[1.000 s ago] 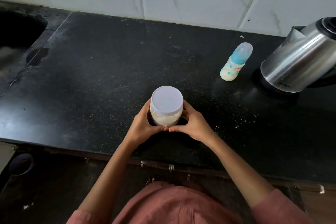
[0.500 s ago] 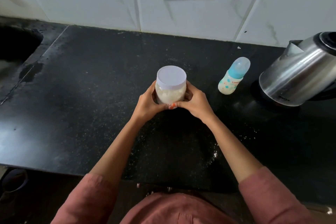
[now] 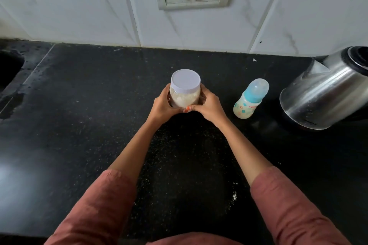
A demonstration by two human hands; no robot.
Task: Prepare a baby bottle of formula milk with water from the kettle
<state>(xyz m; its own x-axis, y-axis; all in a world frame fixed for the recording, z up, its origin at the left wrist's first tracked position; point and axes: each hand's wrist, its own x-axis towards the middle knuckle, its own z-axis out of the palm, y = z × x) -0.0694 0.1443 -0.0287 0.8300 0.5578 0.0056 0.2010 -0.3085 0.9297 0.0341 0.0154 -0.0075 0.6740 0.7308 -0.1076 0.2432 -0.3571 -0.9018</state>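
Jar (image 3: 185, 93) between left hand (image 3: 162, 105), right hand (image 3: 209, 105)

Head-worn view, downward over countertop (image 3: 75, 129)

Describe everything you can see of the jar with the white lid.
The jar is a small, clear, seemingly plastic container holding whitish powder, closed by a flat round white lid. It stands upright over the black counter, left of the baby bottle. The left hand and right hand wrap its sides, thumbs meeting in front; its base is hidden.
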